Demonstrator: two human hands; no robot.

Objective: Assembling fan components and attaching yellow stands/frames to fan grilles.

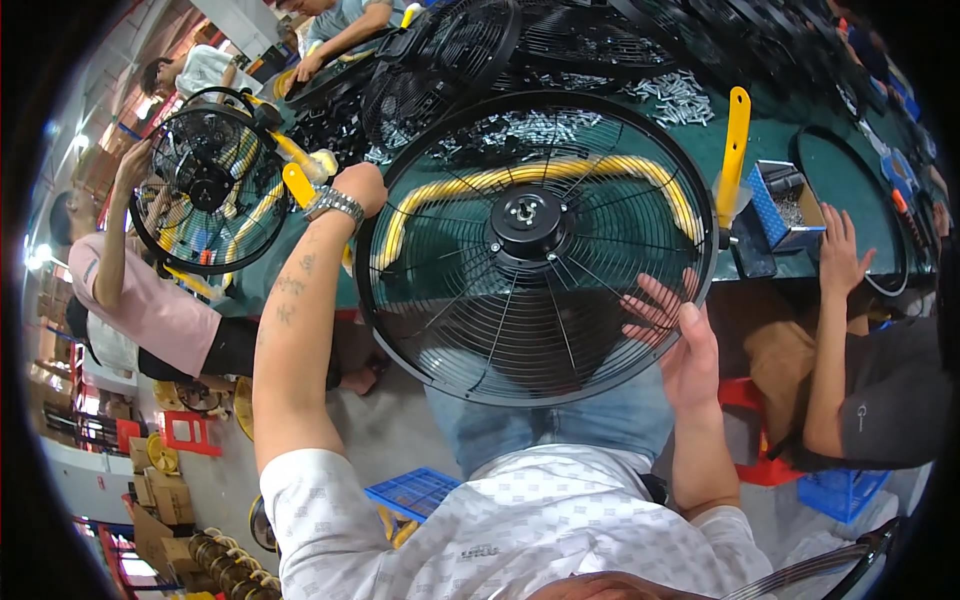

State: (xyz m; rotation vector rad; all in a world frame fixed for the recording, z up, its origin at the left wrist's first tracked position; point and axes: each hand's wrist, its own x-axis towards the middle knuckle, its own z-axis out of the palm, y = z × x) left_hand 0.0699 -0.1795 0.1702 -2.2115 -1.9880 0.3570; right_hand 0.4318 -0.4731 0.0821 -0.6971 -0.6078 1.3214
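A round black fan (pixel 530 225) with a wire guard and a central hub tilts at the table edge in front of me. Through its guard shows a bent yellow tube (pixel 540 172). Flat yellow bars with holes stand at both sides, one bar (pixel 735 150) on the right and another bar (pixel 298 186) by my left wrist. My left hand (pixel 362 188) is closed at the fan's left rim; whatever its fingers hold is hidden. At the lower right rim, my right hand (pixel 690 352) holds the fan, its spread fingers behind the guard and the thumb at the rim.
Screws (pixel 675 97) lie heaped on the green table (pixel 765 135), and more black fans (pixel 440 80) crowd its far side. A blue box (pixel 785 205) of small parts sits at right, beside a co-worker's hand (pixel 845 250). At left, another person handles a fan (pixel 208 185).
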